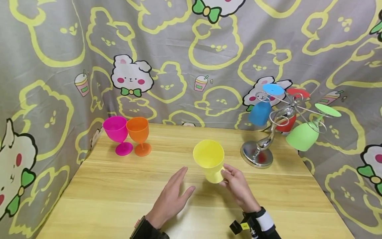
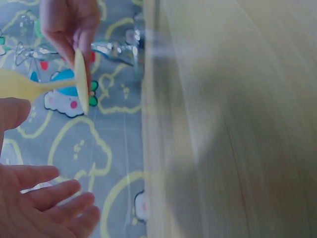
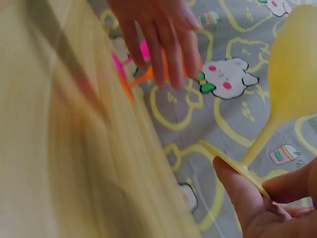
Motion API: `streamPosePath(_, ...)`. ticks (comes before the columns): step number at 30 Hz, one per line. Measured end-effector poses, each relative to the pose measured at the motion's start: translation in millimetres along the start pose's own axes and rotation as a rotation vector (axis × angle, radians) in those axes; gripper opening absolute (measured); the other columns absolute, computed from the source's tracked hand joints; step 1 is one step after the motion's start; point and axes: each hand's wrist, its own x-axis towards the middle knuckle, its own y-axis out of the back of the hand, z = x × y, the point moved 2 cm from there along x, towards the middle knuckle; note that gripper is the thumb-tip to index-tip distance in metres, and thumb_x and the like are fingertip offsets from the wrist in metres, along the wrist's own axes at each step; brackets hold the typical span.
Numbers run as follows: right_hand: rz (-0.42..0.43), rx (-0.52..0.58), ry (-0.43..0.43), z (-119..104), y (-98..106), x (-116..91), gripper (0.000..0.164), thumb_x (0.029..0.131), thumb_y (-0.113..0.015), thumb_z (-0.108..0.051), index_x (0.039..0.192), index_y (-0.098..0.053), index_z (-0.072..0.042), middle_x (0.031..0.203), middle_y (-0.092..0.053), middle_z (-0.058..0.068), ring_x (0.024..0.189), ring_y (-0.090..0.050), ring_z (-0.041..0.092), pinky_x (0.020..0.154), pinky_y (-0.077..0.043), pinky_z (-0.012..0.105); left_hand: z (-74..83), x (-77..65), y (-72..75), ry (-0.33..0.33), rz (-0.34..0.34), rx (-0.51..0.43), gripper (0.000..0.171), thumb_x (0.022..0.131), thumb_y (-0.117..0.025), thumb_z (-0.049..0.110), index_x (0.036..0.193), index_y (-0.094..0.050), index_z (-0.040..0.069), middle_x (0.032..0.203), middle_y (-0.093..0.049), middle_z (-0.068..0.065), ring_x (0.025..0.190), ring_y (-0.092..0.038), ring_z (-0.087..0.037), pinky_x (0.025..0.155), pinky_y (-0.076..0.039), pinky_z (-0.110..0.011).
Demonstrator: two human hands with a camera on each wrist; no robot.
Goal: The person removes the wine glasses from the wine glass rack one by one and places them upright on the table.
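Note:
A yellow plastic goblet [image 1: 208, 154] is held up above the table, its mouth facing upward and toward the head camera. My right hand [image 1: 237, 187] pinches the edge of its round base [image 3: 233, 166] between thumb and fingers, as the right wrist view shows. To the goblet's left, my left hand [image 1: 171, 197] has its fingers straight and thumb spread, holding nothing. In the left wrist view the left thumb [image 2: 15, 113] appears close to the goblet's bowl [image 2: 17, 85]; whether they touch is unclear there, but the head view shows them apart.
A magenta goblet [image 1: 115, 129] and an orange goblet [image 1: 138, 130] stand side by side at the back left. At the back right, a chrome rack [image 1: 265, 142] carries blue [image 1: 260, 113], red [image 1: 287, 124] and green goblets [image 1: 302, 135] hanging upside down. Patterned grey curtains [image 1: 167, 49] surround the wooden table [image 1: 98, 192].

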Motion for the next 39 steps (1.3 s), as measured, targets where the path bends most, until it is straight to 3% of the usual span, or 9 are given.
streamPosePath(3,-0.046,0.046,-0.007,7,-13,-4,0.032,0.095,-0.042,-0.006,0.125,-0.045,0.006,0.111,-0.059,0.019,0.094,-0.063,0.023,0.077,-0.054,0.031,5.1,3.3,-0.9,-0.032,0.042,-0.121,0.066,0.090,-0.051,0.046,0.145,-0.021,0.027,0.146,-0.029,0.002,0.131,-0.032,-0.020,0.103,-0.034,-0.046)
streamPosePath(7,-0.098,0.100,-0.037,14,-29,-10,0.031,0.095,-0.043,-0.007,0.123,-0.046,0.007,0.109,-0.060,0.018,0.090,-0.063,0.020,0.072,-0.055,0.026,11.9,8.4,-2.0,-0.086,0.128,-0.266,0.058,0.088,-0.059,0.034,0.140,-0.034,0.026,0.139,-0.041,0.004,0.126,-0.040,-0.016,0.100,-0.040,-0.036)
streamPosePath(11,-0.121,0.151,-0.058,19,-42,-16,0.030,0.095,-0.044,-0.007,0.123,-0.048,0.004,0.102,-0.062,0.012,0.066,-0.054,0.008,0.054,-0.048,0.017,20.7,11.6,-2.0,-0.109,0.209,-0.380,0.047,0.087,-0.063,0.023,0.132,-0.047,0.022,0.130,-0.051,0.004,0.120,-0.048,-0.013,0.096,-0.043,-0.029)
streamPosePath(13,-0.125,0.188,-0.055,19,-47,-18,0.031,0.095,-0.043,-0.006,0.124,-0.047,0.004,0.104,-0.062,0.012,0.064,-0.052,0.007,0.052,-0.045,0.016,21.5,12.8,-3.8,-0.104,0.249,-0.412,0.042,0.086,-0.063,0.019,0.127,-0.052,0.019,0.125,-0.055,0.002,0.115,-0.052,-0.014,0.093,-0.045,-0.030)
streamPosePath(17,-0.121,0.249,-0.051,19,-55,-19,0.032,0.095,-0.042,-0.004,0.125,-0.045,0.005,0.111,-0.061,0.017,0.076,-0.061,0.011,0.056,-0.050,0.017,21.2,15.1,-7.4,-0.077,0.315,-0.487,0.034,0.085,-0.064,0.017,0.119,-0.060,0.017,0.116,-0.061,0.001,0.105,-0.059,-0.016,0.089,-0.049,-0.031)
streamPosePath(24,-0.145,0.339,-0.061,23,-64,-20,0.036,0.096,-0.040,-0.004,0.130,-0.038,0.008,0.123,-0.054,0.020,0.104,-0.059,0.025,0.080,-0.053,0.032,16.2,17.4,-14.1,-0.081,0.424,-0.518,0.026,0.082,-0.067,0.024,0.108,-0.066,0.023,0.103,-0.067,0.009,0.094,-0.064,-0.010,0.081,-0.052,-0.027)
streamPosePath(30,-0.149,0.366,-0.058,27,-67,-21,0.036,0.096,-0.038,-0.003,0.130,-0.037,0.008,0.125,-0.050,0.020,0.104,-0.059,0.025,0.083,-0.052,0.034,16.9,17.1,-15.7,-0.078,0.426,-0.514,0.022,0.081,-0.068,0.024,0.103,-0.068,0.023,0.100,-0.068,0.010,0.091,-0.064,-0.010,0.079,-0.053,-0.027)
streamPosePath(35,-0.163,0.381,-0.055,29,-68,-21,0.038,0.096,-0.038,-0.002,0.132,-0.035,0.009,0.128,-0.048,0.021,0.108,-0.056,0.026,0.086,-0.049,0.036,21.4,16.9,-14.9,-0.046,0.434,-0.503,0.020,0.080,-0.070,0.013,0.099,-0.069,0.019,0.098,-0.069,0.005,0.090,-0.065,-0.011,0.079,-0.053,-0.029)
streamPosePath(39,-0.172,0.355,-0.053,28,-67,-21,0.038,0.096,-0.040,-0.005,0.131,-0.036,0.009,0.129,-0.048,0.020,0.110,-0.055,0.026,0.089,-0.048,0.035,33.8,15.3,-5.9,-0.052,0.450,-0.485,0.022,0.077,-0.070,0.003,0.097,-0.069,0.011,0.096,-0.070,-0.001,0.087,-0.066,-0.013,0.077,-0.054,-0.034)
